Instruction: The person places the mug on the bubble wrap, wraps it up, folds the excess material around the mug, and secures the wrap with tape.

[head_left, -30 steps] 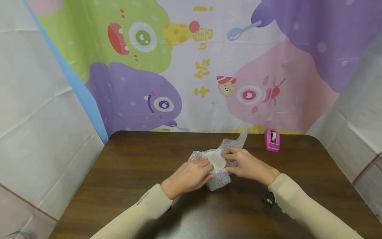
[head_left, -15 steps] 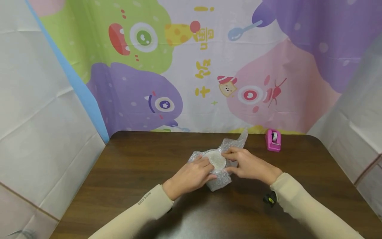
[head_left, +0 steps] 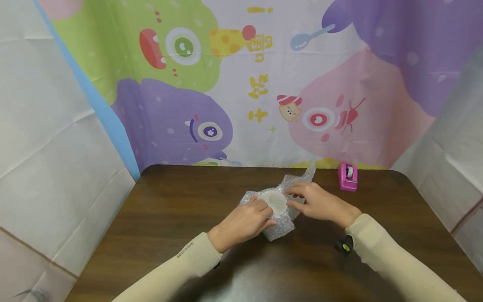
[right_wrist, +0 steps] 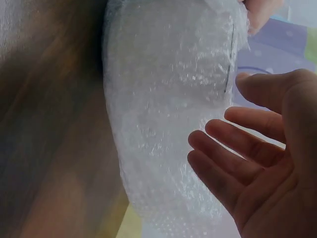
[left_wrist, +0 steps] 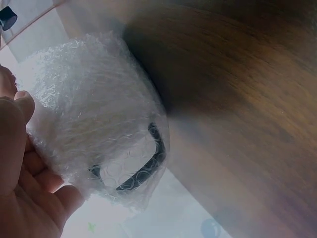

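Observation:
A round whitish object (head_left: 274,202) stands on the table inside a sheet of bubble wrap (head_left: 282,226). Its kind is hidden by the wrap; dark markings show through in the left wrist view. My left hand (head_left: 247,220) holds the bundle from the left, its fingers curled over the top edge and the thumb at the front. On the other side my right hand (head_left: 320,202) hovers close by, fingers loosely bent and slightly spread. The right wrist view has these fingers beside the bubble wrap (right_wrist: 163,99), holding nothing. A loose tail of wrap sticks out toward the back.
A pink tape dispenser (head_left: 348,177) with a roll in it stands at the back right of the brown wooden table (head_left: 181,197). A cartoon-print curtain (head_left: 256,142) hangs behind the table's far edge, with pale panels on both sides.
My right hand's fingers have come off the edge of the wrapped object, lifting a little and moving right. The left hand keeps its hold. The head view has shifted slightly.

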Available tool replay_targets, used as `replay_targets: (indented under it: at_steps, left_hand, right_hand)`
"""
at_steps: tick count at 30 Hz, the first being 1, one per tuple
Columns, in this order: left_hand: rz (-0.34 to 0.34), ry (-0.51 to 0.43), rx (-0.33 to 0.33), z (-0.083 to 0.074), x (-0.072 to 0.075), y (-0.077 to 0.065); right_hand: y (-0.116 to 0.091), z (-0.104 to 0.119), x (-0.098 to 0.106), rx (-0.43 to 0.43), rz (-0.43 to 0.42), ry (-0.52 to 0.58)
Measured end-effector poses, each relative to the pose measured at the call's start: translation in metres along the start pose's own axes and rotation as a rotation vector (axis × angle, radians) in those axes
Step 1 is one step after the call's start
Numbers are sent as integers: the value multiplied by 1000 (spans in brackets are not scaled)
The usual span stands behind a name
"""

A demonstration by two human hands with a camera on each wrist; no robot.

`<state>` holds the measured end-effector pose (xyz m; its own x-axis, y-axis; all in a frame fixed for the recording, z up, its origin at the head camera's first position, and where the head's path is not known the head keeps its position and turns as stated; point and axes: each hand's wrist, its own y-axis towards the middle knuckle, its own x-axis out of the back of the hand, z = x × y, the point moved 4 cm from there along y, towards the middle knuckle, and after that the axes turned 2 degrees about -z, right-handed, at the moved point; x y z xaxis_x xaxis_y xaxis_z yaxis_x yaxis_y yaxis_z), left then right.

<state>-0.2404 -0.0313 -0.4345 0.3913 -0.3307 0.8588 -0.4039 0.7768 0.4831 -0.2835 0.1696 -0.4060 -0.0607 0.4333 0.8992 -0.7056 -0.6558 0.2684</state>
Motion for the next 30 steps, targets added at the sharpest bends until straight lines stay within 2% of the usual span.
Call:
replay_targets:
  at_steps: [6,17,30]
  left_hand:
    - [-3,1,1,0,-1,0]
    - [-2,-27,6,-1,-1,1]
    - [3,-7,4,-1,0,2]
  right_hand:
    - [1,-6,6,10,-45,-56]
    - [3,-7,18,8,-180,-154]
    - [5,-17,19,-75,-247,-247]
